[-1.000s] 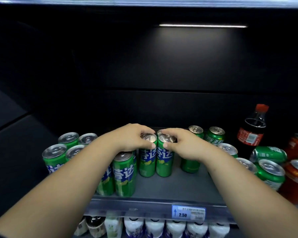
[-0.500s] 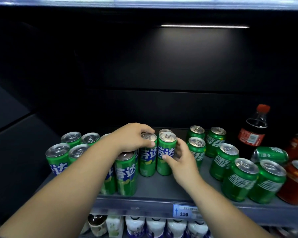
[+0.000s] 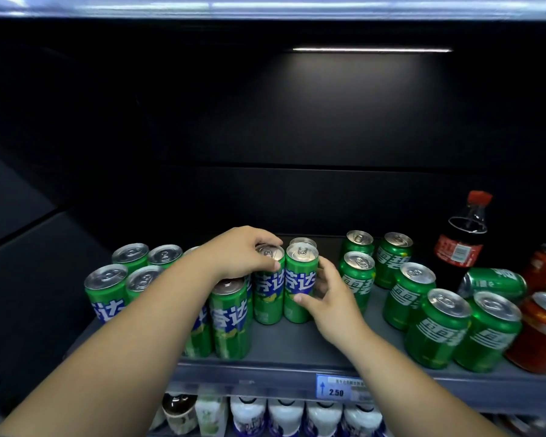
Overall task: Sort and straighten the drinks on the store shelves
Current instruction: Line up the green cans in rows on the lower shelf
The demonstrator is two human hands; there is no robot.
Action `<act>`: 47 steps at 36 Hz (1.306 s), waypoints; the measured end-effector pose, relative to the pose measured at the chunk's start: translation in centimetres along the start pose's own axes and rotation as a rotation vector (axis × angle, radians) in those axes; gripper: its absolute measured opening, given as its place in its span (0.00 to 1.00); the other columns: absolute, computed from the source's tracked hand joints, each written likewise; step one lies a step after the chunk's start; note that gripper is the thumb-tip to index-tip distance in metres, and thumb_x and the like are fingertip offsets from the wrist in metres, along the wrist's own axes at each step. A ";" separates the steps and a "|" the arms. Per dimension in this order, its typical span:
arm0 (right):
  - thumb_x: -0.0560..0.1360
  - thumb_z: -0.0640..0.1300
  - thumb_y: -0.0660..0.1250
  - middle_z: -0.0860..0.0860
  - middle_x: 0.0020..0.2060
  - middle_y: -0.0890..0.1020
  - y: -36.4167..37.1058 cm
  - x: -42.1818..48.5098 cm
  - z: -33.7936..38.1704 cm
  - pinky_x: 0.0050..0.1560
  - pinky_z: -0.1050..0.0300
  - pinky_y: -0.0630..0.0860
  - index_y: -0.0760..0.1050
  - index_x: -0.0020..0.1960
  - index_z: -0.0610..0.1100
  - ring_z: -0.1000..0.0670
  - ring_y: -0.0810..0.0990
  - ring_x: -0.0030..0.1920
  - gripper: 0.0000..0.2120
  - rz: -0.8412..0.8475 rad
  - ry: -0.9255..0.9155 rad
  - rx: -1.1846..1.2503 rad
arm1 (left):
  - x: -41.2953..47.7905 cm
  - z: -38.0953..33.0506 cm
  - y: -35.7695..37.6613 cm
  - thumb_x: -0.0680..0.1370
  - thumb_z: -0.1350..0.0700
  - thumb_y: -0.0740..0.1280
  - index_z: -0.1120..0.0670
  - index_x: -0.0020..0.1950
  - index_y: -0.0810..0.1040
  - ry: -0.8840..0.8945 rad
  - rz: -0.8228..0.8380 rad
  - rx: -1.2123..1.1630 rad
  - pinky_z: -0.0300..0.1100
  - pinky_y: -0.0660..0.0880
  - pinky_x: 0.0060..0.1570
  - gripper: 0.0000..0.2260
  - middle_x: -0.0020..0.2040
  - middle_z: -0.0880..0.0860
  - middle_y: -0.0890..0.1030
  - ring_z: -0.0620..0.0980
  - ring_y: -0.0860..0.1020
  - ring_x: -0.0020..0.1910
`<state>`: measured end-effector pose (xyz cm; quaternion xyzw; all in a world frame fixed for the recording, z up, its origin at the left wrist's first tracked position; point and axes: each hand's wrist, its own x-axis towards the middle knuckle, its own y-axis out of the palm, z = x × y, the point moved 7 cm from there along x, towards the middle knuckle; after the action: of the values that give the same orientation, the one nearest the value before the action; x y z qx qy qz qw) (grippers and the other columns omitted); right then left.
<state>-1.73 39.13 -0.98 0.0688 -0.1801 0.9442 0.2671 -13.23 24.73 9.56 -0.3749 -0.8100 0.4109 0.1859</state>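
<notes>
Squaring two slim cans | my right hand (image 3: 331,298) has dropped from the lid to wrap the side of the right can (image 3: 298,279); left hand (image 3: 240,253) still grips the left can (image 3: 267,288) by its top | both upright, touching, above-left of the price tag (image 3: 339,387) | pair looks aligned; stubby cans (image 3: 435,329) right of the tag remain unsorted, I judge
</notes>
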 end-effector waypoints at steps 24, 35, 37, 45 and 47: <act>0.71 0.35 0.77 0.65 0.60 0.78 -0.3 -2.0 1.4 0.61 0.60 0.76 0.66 0.71 0.59 0.67 0.78 0.58 0.37 -0.003 0.001 0.002 | -0.1 0.1 0.1 0.65 0.41 0.73 0.40 0.64 0.78 0.008 0.005 0.028 0.47 0.78 0.59 0.27 0.58 0.42 0.82 0.42 0.80 0.55; 0.72 0.32 0.75 0.62 0.61 0.80 -0.6 -2.7 1.6 0.62 0.61 0.77 0.67 0.71 0.57 0.64 0.79 0.59 0.36 -0.023 0.006 0.016 | -0.1 0.0 0.2 0.72 0.50 0.76 0.44 0.68 0.78 0.013 0.068 -0.037 0.46 0.73 0.65 0.24 0.63 0.44 0.80 0.43 0.78 0.59; 0.72 0.32 0.75 0.63 0.62 0.79 -0.8 -2.5 1.6 0.64 0.59 0.76 0.68 0.73 0.54 0.64 0.78 0.60 0.36 -0.044 0.009 0.003 | -0.2 0.0 0.3 0.72 0.51 0.76 0.44 0.68 0.78 0.018 0.079 -0.054 0.44 0.73 0.64 0.24 0.62 0.44 0.81 0.42 0.78 0.59; 0.72 0.32 0.75 0.64 0.61 0.79 -0.4 -2.4 2.0 0.65 0.60 0.75 0.67 0.73 0.54 0.65 0.78 0.60 0.36 -0.017 0.010 -0.018 | -0.2 -0.1 0.4 0.71 0.48 0.75 0.42 0.66 0.78 0.025 0.048 -0.008 0.46 0.76 0.62 0.23 0.58 0.42 0.82 0.41 0.79 0.55; 0.71 0.32 0.76 0.63 0.61 0.79 -0.4 -2.3 1.9 0.66 0.58 0.75 0.67 0.73 0.54 0.65 0.78 0.61 0.37 -0.023 0.014 -0.014 | -0.2 -0.3 0.3 0.71 0.48 0.75 0.41 0.66 0.78 0.029 0.035 0.021 0.46 0.76 0.61 0.23 0.58 0.42 0.81 0.42 0.79 0.55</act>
<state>0.48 37.62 0.37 0.0625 -0.1843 0.9402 0.2797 -12.78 24.83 9.51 -0.3929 -0.7962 0.4171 0.1941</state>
